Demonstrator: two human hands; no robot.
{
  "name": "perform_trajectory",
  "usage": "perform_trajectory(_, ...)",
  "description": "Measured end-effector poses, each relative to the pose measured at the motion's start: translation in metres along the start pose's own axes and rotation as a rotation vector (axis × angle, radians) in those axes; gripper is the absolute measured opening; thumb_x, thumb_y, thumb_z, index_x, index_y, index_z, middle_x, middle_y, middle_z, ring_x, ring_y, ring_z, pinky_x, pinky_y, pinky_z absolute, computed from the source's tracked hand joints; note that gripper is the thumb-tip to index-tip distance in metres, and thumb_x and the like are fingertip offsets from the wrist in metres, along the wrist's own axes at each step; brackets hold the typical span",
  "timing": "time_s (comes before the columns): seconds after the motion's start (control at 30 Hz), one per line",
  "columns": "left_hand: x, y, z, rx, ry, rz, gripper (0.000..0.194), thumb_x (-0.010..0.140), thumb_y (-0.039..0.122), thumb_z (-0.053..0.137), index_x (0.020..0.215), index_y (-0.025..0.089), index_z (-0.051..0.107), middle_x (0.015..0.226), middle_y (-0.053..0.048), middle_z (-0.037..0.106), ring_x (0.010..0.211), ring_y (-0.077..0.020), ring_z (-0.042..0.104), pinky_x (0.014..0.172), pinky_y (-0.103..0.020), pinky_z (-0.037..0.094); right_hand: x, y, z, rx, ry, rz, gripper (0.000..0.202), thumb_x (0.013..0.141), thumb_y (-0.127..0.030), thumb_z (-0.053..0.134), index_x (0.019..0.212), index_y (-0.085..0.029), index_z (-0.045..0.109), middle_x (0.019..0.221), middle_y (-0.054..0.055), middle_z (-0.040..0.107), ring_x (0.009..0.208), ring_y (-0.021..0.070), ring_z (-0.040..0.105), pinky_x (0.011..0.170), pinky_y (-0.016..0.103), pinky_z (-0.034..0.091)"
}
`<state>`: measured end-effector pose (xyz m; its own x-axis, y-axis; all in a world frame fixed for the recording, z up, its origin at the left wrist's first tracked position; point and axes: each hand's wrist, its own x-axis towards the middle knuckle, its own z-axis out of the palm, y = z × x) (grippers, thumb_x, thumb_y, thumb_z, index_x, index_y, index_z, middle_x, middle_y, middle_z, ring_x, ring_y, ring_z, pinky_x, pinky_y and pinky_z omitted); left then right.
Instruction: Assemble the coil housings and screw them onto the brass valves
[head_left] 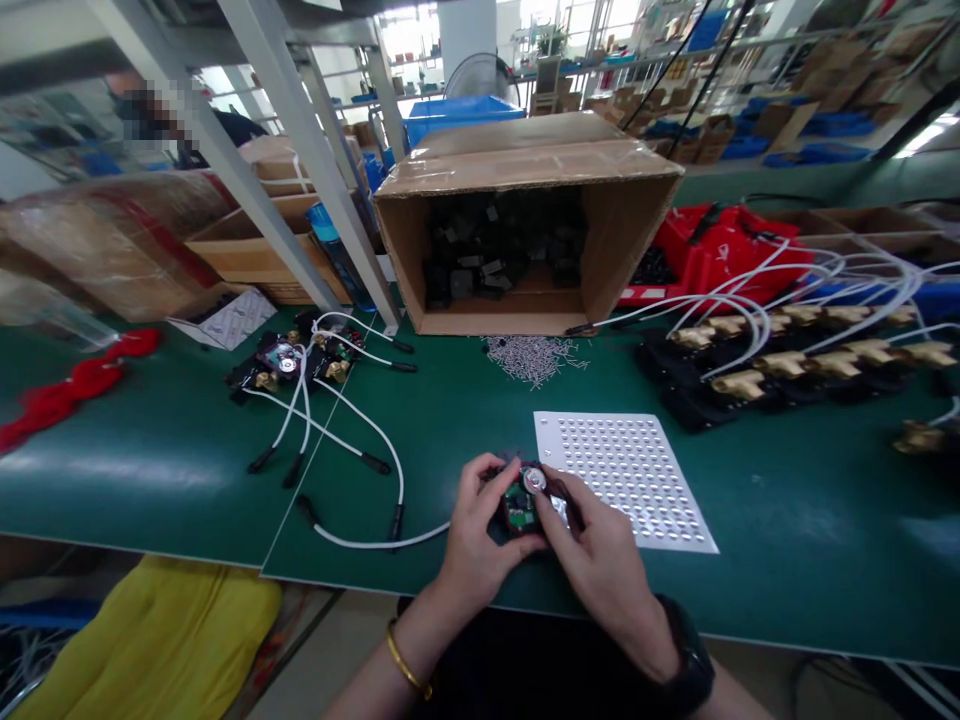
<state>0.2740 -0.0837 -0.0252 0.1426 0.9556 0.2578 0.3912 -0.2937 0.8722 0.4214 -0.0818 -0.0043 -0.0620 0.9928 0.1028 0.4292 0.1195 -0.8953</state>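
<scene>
Between my hands, over the front of the green table, is a small black housing with a green circuit board (520,512) and a round silver part on top. My left hand (480,535) wraps its left side, thumb along the near edge. From the right, my right hand (596,545) grips it, a finger close against the round part. A white cable (375,545) runs left from beside my left hand. Just right of the housing lies a white sheet (626,480) with rows of small silver dots. The housing's underside is hidden.
An open cardboard box (517,160) of black parts stands behind a pile of small screws (534,360). Cabled units (289,365) lie left; several black units with brass fittings (784,365) line the right, near a red bin (731,255). Metal posts (292,130) rise at left.
</scene>
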Motion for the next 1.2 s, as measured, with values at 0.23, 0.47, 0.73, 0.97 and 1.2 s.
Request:
perform_trajectory(0.23,0.007,-0.005,0.003,-0.078,-0.038,-0.187,0.07,0.065,0.042,0.072,0.125,0.024,0.04,0.128,-0.01,0.04,0.119,-0.0281,0.04,0.102,-0.045,0.031,0.002,0.013,-0.026,0.254,-0.068,0.071,0.028,0.083,-0.037,0.055,0.103,-0.022,0.067,0.091,0.006,0.069,0.083,0.0239,0.062,0.079,0.035,0.047)
perform_trajectory(0.47,0.028,0.005,-0.022,-0.54,-0.327,-0.342,0.071,0.063,0.062,0.062,0.116,0.017,0.044,0.102,-0.008,0.057,0.089,-0.021,0.056,0.077,-0.031,0.045,-0.003,0.046,-0.065,0.673,0.365,0.408,0.056,0.081,-0.066,0.039,0.07,-0.017,0.064,0.046,-0.001,0.048,0.039,0.009,0.042,0.036,0.019,0.034)
perform_trajectory(0.73,0.051,0.022,-0.017,-0.074,-0.831,-0.044,0.049,0.056,0.043,0.075,0.097,0.021,0.059,0.138,-0.008,0.037,0.121,-0.0283,0.041,0.098,-0.038,0.035,0.008,0.052,-0.032,0.587,0.261,0.419,0.037,0.063,-0.042,0.076,0.081,-0.014,0.059,0.067,0.006,0.067,0.059,0.0181,0.064,0.058,0.03,0.053)
perform_trajectory(0.97,0.06,0.019,-0.01,0.016,-0.885,-0.101,0.047,0.066,0.042,0.069,0.107,0.023,0.057,0.141,-0.005,0.036,0.12,-0.0283,0.045,0.095,-0.038,0.039,0.015,0.064,-0.018,0.42,0.375,0.393,0.03,0.074,-0.043,0.066,0.082,-0.014,0.06,0.073,0.009,0.069,0.066,0.0228,0.067,0.064,0.036,0.056)
perform_trajectory(1.2,0.057,0.019,-0.008,0.058,-0.857,-0.109,0.061,0.067,0.046,0.067,0.12,0.023,0.051,0.14,-0.008,0.035,0.117,-0.0309,0.048,0.094,-0.041,0.041,0.015,0.063,-0.022,0.389,0.294,0.361,0.032,0.073,-0.045,0.067,0.08,-0.015,0.06,0.072,0.009,0.069,0.066,0.0229,0.067,0.063,0.035,0.056)
